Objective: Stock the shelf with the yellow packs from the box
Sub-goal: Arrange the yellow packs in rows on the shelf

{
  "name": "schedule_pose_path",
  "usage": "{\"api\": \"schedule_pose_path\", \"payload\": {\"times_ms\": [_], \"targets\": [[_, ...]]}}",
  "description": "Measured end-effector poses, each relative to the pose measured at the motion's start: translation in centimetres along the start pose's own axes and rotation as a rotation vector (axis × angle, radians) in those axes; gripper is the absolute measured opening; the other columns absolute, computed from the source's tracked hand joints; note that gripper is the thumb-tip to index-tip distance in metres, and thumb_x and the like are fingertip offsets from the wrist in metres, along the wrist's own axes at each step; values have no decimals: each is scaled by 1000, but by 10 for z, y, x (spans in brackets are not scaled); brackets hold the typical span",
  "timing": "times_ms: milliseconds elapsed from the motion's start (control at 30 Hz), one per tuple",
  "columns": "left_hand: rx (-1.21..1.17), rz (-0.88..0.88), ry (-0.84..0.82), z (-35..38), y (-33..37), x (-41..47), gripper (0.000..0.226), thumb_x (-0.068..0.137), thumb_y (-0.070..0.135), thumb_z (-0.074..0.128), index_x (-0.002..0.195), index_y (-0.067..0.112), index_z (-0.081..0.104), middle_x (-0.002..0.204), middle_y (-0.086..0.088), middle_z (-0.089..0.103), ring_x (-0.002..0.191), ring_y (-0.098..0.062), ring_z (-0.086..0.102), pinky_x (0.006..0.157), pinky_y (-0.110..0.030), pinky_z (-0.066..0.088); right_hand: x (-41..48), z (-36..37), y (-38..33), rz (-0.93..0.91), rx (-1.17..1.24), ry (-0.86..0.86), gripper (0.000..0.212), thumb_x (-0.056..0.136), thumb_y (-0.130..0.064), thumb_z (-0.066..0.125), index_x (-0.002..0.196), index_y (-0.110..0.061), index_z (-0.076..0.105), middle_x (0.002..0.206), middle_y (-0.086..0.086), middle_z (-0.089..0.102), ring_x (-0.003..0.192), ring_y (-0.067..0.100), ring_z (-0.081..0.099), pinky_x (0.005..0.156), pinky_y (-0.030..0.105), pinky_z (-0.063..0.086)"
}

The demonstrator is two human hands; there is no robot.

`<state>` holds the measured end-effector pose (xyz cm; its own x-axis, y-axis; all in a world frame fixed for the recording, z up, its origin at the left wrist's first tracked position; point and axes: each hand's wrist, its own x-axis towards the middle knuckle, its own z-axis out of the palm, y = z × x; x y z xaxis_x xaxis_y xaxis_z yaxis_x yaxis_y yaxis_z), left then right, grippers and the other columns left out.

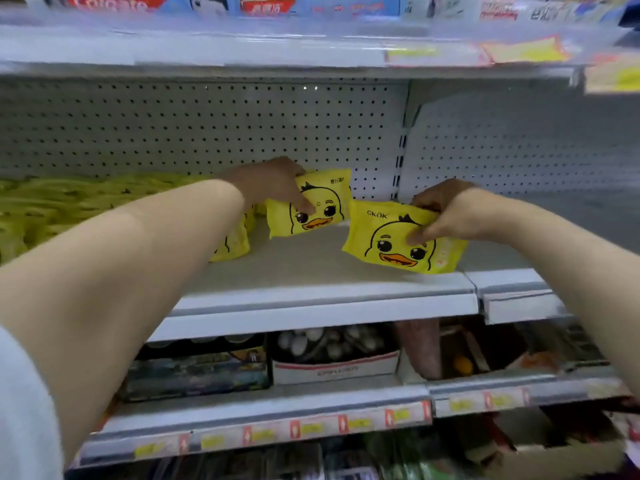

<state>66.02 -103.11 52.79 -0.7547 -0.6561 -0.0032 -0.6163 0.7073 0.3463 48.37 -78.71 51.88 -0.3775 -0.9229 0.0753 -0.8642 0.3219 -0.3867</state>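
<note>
Two yellow packs with a duck face are in my hands over the grey shelf. My left hand grips the top of one yellow pack, which stands on the shelf toward the back. My right hand pinches the upper right edge of a second yellow pack, tilted just above the shelf's front part. More yellow packs stand in a row to the left, partly hidden behind my left forearm. The box is not in view.
A perforated back panel closes the shelf behind. Blurred yellow-green packs fill its left end. Toothpaste boxes line the shelf above. Below are dark boxed goods and a white carton. A shelf divider post stands right of centre.
</note>
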Motion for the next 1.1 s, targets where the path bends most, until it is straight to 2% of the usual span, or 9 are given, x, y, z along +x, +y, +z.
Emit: {"api": "schedule_pose_path", "payload": {"times_ms": [67,233,400,467,567,700,900,967,1100], "targets": [[52,34,-33,-2,-3,24,62,66,39,87,119,19,61,112,2,65,96,-19,60,84,-31,51,25,0,0,-1,-63,-32,25,71,-41,85,85,-33,65,83,-18,67,78,2,60,64,23,43],[169,59,-58,3,-32,74,82,69,45,84,138,15,50,133,-3,54,118,-23,52,92,-29,45,79,12,4,7,47,-13,31,69,-35,87,93,-28,69,90,-10,72,84,10,67,71,28,54],[180,76,-89,10,-61,102,79,69,43,84,136,19,51,134,-3,54,119,-22,51,91,-28,43,118,28,1,3,96,-57,38,65,-31,91,94,-26,68,93,-8,73,84,9,68,74,29,56],[151,78,-66,12,-70,108,81,68,41,85,137,18,49,135,-4,53,120,-23,50,93,-29,43,129,31,-2,2,99,-87,38,66,-30,91,96,-24,68,96,-6,73,87,12,69,79,33,57],[114,93,-23,15,-80,116,82,67,38,87,137,16,49,134,-5,54,119,-24,52,90,-27,42,142,35,-5,-7,124,-113,36,66,-30,91,94,-27,68,94,-8,74,86,13,70,78,34,58],[96,143,33,19,-87,123,78,64,35,89,130,17,52,127,-5,59,111,-23,55,83,-28,45,156,41,-12,-32,165,-160,33,67,-27,90,92,-27,68,91,-10,75,83,13,72,75,34,59],[163,210,121,21,-95,127,72,66,38,87,127,17,56,121,-7,62,108,-25,56,91,-40,50,174,53,-31,-84,170,-192,34,67,-27,90,93,-28,69,95,-9,74,86,11,71,77,32,58],[114,200,138,14,-100,126,69,67,40,86,126,17,56,122,-5,59,112,-24,54,94,-36,47,181,58,-39,-99,174,-197,34,67,-28,90,93,-29,68,99,-6,73,90,14,70,81,35,58],[-70,226,271,-7,-109,112,45,82,41,75,115,14,61,111,-2,62,104,-19,58,84,-29,45,196,69,-55,-123,163,-177,35,66,-29,91,93,-29,69,101,-2,73,94,17,69,87,39,57]]}}
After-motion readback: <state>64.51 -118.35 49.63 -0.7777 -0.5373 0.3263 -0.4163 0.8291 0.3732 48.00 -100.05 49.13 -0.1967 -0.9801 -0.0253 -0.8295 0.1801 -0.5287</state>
